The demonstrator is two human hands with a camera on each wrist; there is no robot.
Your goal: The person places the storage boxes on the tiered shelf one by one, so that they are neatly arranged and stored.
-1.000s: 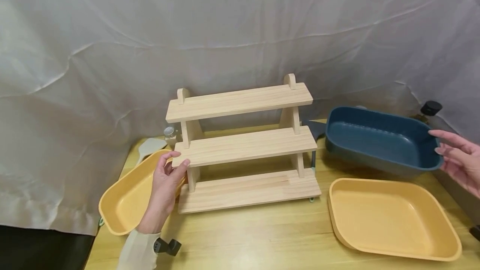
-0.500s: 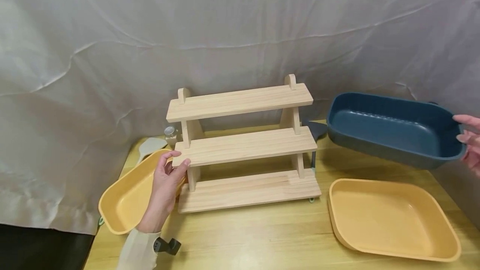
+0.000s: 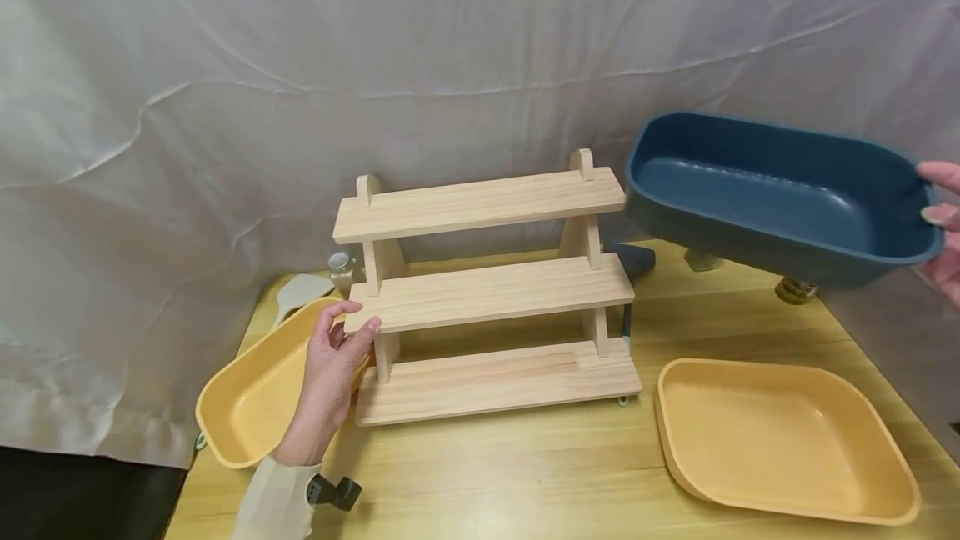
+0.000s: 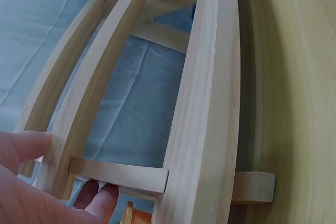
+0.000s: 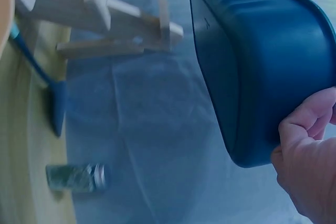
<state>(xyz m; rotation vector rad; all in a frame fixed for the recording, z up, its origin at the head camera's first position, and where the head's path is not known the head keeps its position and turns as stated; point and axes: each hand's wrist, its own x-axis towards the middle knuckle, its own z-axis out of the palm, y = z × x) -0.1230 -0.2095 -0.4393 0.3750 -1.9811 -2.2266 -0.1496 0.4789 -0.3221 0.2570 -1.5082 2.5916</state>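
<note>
A three-tier wooden display stand (image 3: 480, 294) stands mid-table, its shelves bare. The left hand (image 3: 324, 386) grips the left end of its middle shelf; in the left wrist view the thumb or a finger lies at that shelf's end and other fingertips show under a side strut (image 4: 119, 174). A deep blue plastic basin (image 3: 750, 242) hangs above the table at the right, tilted, nothing inside. Pinching its right end wall is the right hand (image 3: 947, 232), partly cut off by the frame edge. From the right wrist, the basin's outside and base face the camera, with the hand (image 5: 310, 150) at its lower corner.
One yellow basin (image 3: 671, 457) lies front right; another yellow basin (image 3: 213, 407) leans left of the stand. Behind are a dark spatula (image 3: 632, 259), a light spatula (image 3: 296, 294), a glass jar (image 3: 341, 267) and two small jars below the blue basin. Grey cloth hangs behind.
The right hand has raised the blue basin from near the tabletop, uncovering small jars beneath it. The left hand and the wooden stand have stayed in place.
</note>
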